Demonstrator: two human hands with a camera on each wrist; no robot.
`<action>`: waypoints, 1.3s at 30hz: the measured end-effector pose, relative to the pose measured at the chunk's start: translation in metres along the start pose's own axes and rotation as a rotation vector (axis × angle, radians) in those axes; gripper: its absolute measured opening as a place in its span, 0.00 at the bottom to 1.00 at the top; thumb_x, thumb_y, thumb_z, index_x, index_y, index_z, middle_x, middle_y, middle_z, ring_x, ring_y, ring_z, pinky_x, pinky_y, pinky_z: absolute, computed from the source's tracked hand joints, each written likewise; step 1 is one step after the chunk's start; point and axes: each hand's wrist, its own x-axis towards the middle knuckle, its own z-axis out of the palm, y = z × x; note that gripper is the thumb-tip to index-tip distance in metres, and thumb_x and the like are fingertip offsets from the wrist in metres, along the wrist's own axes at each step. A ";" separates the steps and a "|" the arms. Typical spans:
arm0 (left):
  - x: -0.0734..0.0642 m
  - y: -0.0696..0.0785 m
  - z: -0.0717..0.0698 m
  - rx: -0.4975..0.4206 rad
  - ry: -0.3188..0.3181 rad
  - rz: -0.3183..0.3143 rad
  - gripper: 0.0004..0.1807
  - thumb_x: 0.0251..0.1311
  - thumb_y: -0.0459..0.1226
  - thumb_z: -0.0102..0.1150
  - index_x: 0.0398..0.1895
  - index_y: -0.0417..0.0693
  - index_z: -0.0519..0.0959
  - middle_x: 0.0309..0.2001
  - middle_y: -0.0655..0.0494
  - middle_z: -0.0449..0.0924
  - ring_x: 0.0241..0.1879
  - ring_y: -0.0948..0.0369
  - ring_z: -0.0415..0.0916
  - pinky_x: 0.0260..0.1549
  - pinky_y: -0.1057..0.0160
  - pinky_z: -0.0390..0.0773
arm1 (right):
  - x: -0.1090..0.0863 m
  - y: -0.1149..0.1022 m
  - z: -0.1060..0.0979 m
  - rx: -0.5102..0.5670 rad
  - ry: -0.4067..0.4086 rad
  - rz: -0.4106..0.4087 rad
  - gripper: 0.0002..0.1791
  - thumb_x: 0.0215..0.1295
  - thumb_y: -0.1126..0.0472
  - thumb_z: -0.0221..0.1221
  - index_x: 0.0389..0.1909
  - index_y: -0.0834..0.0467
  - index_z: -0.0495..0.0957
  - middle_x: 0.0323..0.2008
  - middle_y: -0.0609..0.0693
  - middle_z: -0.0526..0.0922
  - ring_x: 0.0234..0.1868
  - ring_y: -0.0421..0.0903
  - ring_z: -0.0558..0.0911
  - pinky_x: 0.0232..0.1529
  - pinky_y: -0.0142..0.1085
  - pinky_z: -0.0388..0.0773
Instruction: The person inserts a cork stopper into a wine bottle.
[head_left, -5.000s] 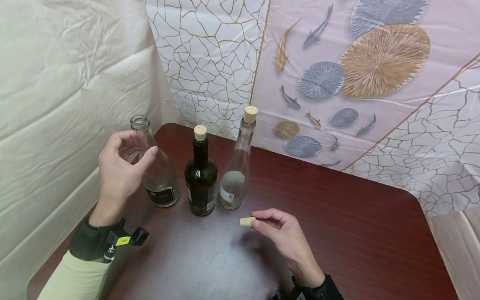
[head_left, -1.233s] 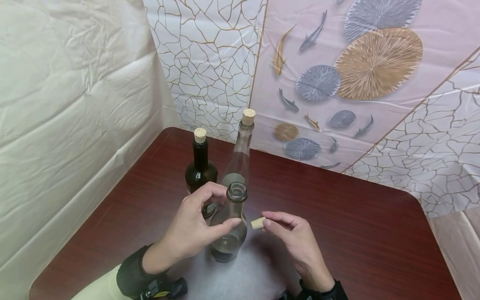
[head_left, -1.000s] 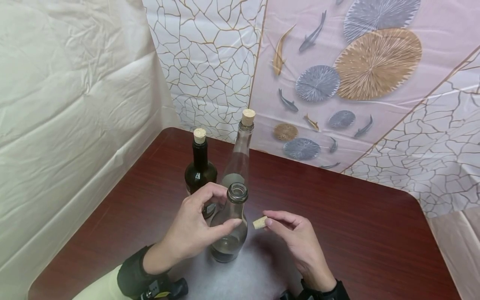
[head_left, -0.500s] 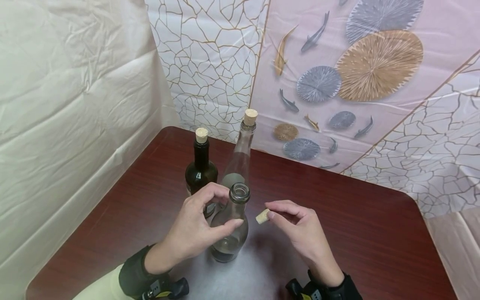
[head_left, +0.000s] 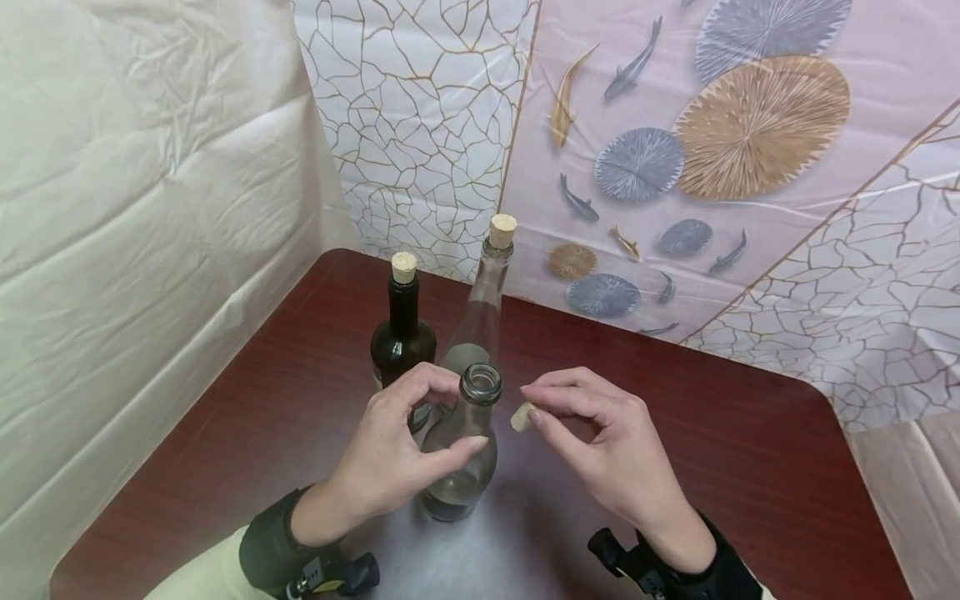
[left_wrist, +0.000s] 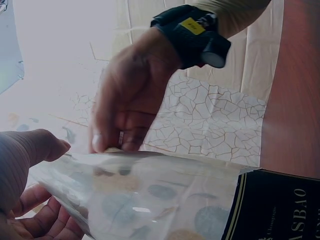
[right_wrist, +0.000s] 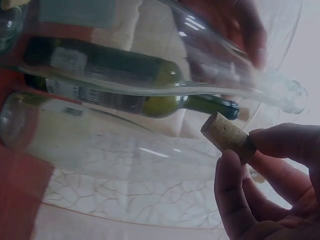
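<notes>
My left hand (head_left: 397, 446) curls its thumb and fingers round the upper part of a clear glass bottle (head_left: 459, 475), which stands upright with an uncovered mouth. A black label (left_wrist: 280, 205) shows on that bottle in the left wrist view. Just right of the bottle's neck, my right hand (head_left: 611, 442) pinches a small tapered cork (head_left: 522, 417) between thumb and fingertips. The cork (right_wrist: 227, 137) hangs tilted, apart from the bottle's mouth and a little below its rim. In the left wrist view, the right hand (left_wrist: 132, 95) appears behind the bottle, its cork mostly hidden.
Behind the left hand stands a dark green bottle (head_left: 402, 337) with a cork in its neck. Another corked clear bottle (head_left: 483, 312) rises directly behind the held one. All stand on a reddish-brown table (head_left: 720, 450), with patterned cloth (head_left: 420, 125) hanging behind.
My left hand has brought the clear bottle from left of the dark bottle to the front middle. Over the last second my right hand has risen slightly, and the cork has turned steeper.
</notes>
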 end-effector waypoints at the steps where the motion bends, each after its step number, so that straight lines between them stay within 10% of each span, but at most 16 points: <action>1: 0.000 0.000 0.000 -0.002 0.001 0.004 0.24 0.41 0.38 0.77 0.43 0.50 0.77 0.42 0.59 0.81 0.40 0.62 0.78 0.38 0.63 0.81 | 0.002 -0.004 -0.001 -0.012 -0.001 -0.024 0.13 0.57 0.68 0.67 0.44 0.55 0.86 0.41 0.47 0.84 0.38 0.38 0.83 0.35 0.24 0.80; 39: 0.000 -0.002 -0.001 -0.026 -0.004 0.015 0.23 0.42 0.37 0.77 0.42 0.50 0.76 0.42 0.59 0.80 0.39 0.65 0.75 0.35 0.58 0.81 | 0.061 -0.081 -0.036 -0.202 -0.099 -0.280 0.13 0.53 0.70 0.67 0.41 0.57 0.87 0.40 0.45 0.86 0.43 0.36 0.82 0.42 0.25 0.75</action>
